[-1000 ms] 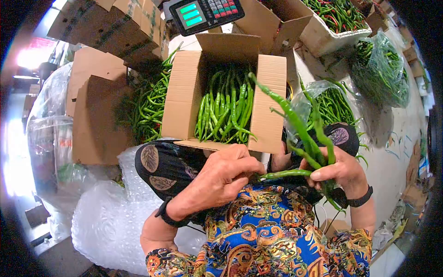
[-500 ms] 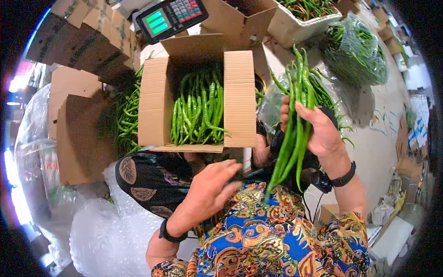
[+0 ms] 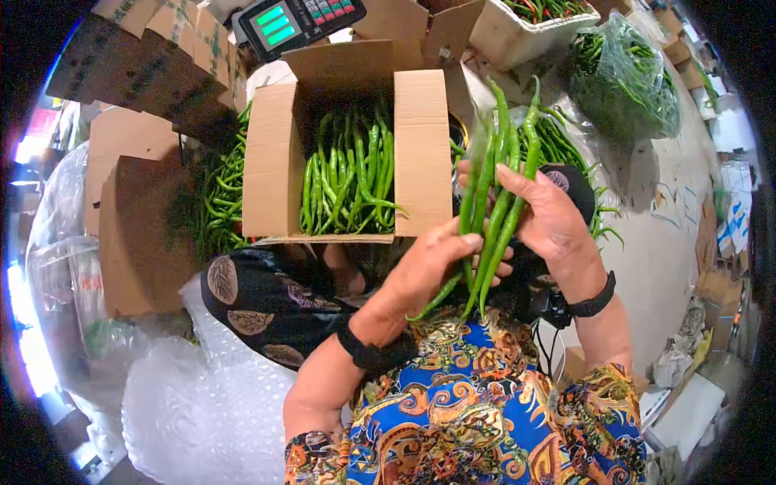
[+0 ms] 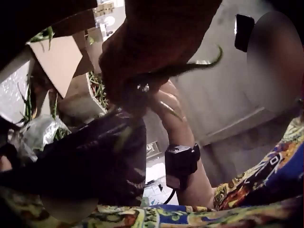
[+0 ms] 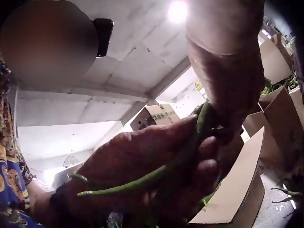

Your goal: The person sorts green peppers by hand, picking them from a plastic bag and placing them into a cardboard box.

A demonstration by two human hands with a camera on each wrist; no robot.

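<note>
Left hand (image 3: 428, 263) moved in; green peppers (image 3: 515, 212) held between it, right hand (image 3: 556, 218).

Black scale (image 3: 304, 32) (screen (image 3: 276, 25) lit green), bubble wrap (image 3: 206, 408), stacked cardboard cartons (image 3: 158, 69)

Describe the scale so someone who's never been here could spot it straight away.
Find the open cardboard carton with green chilies inside, in front of the seated person. Look past its far side, slightly left, for a dark device, the scale, with a keypad. Its three green-lit display windows set it apart from the stacked cartons to its left.
</note>
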